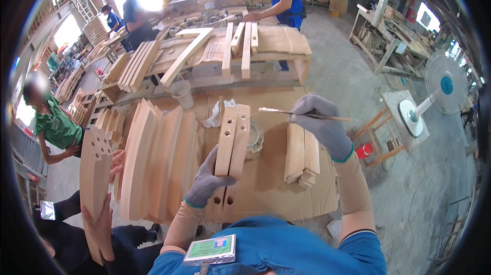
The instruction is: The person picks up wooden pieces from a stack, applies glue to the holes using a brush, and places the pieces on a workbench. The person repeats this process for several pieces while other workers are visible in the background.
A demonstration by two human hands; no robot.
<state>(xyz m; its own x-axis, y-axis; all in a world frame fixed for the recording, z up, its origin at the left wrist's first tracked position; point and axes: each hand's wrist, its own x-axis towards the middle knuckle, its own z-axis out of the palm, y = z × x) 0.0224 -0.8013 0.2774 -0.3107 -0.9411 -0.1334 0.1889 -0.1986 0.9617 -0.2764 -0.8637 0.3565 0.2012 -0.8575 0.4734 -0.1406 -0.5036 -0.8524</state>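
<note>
My left hand [204,182], in a grey glove, is closed around a pair of pale wooden bars [225,147] held upright side by side. Round drilled holes show near their upper ends. My right hand [318,116], gloved the same way, pinches the thin handle of a small brush [273,110]. The brush lies almost level, its tip pointing left toward the bars, a short gap from them. Behind the bars, a clear tub [255,142] is partly hidden. More wood with dark holes [223,199] shows just below my left hand.
Cardboard [271,193] covers the work surface. Curved boards [158,157] stand at left, a bundle of bars [302,155] at right. A co-worker's hands hold a drilled board [94,173] close on my left. Beyond are a bench [281,45], a bucket [181,93] and a fan [427,101].
</note>
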